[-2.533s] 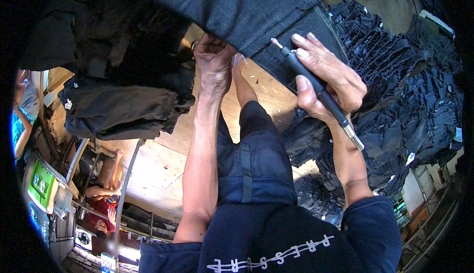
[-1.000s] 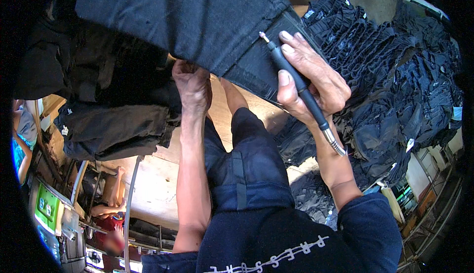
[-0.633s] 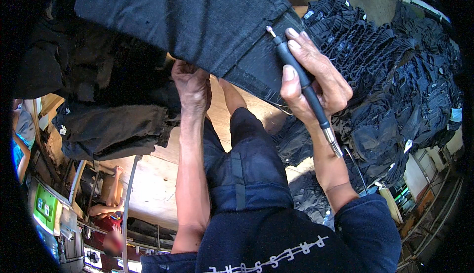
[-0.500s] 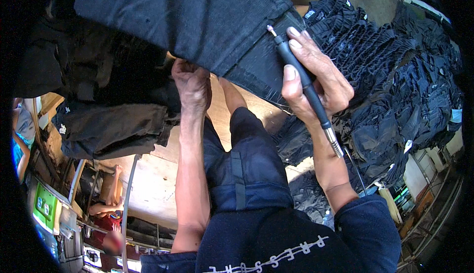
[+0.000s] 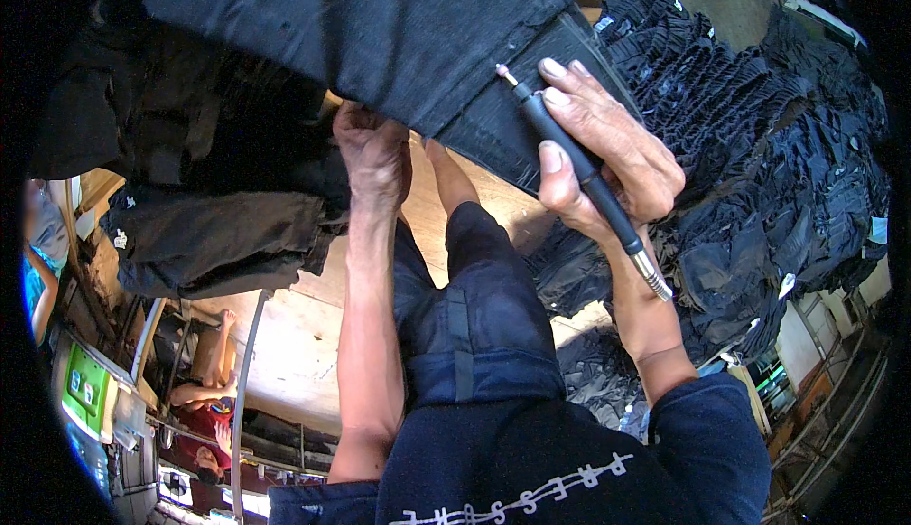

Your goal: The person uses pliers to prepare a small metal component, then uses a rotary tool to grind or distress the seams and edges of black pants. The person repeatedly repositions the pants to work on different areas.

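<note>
Stretched across the top is a dark denim garment piece (image 5: 380, 31), with a seam and hem band on its right side. My left hand (image 5: 373, 150) is closed at its lower edge, the fingertips partly hidden by the cloth. Between the thumb and fingers of my right hand (image 5: 622, 159) lies a black rotary grinder handpiece (image 5: 560, 136), slanting up to the left. Its small pinkish grinding bit points at the hem band; whether it touches the cloth I cannot tell. The tool's metal spring end reaches down over my right forearm.
A large heap of crumpled black garments (image 5: 759, 174) fills the right side. At left, a folded dark garment (image 5: 218, 240) hangs beside a grey metal pole (image 5: 249, 383). Another person (image 5: 211, 421) sits at lower left, near a green tray (image 5: 85, 387). A light wooden board (image 5: 299, 354) lies below.
The grinder's bit has moved slightly left and down over the hem band, and my right hand has shifted a little downward. The garment's right edge has spread slightly right. Both holds are unchanged.
</note>
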The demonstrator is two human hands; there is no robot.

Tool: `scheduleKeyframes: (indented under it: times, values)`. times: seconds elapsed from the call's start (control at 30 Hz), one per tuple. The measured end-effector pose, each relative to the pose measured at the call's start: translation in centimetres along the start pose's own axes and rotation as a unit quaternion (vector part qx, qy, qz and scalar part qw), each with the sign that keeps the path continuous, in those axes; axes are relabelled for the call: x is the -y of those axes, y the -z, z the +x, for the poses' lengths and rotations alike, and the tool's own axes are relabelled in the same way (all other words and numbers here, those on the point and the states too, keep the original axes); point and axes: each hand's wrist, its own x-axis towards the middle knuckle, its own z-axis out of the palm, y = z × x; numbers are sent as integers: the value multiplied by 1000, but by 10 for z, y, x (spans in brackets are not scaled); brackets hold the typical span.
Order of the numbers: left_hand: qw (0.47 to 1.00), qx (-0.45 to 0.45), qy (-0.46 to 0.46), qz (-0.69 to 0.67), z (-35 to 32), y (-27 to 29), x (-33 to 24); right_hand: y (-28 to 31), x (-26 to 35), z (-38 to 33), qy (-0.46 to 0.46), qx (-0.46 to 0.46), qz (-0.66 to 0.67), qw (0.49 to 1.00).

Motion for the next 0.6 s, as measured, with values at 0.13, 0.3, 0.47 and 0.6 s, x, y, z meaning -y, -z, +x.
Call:
scheduleKeyframes:
  times: [0.13,0.3,0.47,0.6]
  values:
    - [1000,0,4,1,0,5,3,-1,1,0,4,2,-4,1000]
    - [996,53,0,75,3,18,5,-1,5,1,15,23,10,1000]
    - [997,64,-7,52,3,15,6,0,5,1,31,52,35,998]
    - [999,36,-6,-23,1,6,4,3,5,2,44,90,43,994]
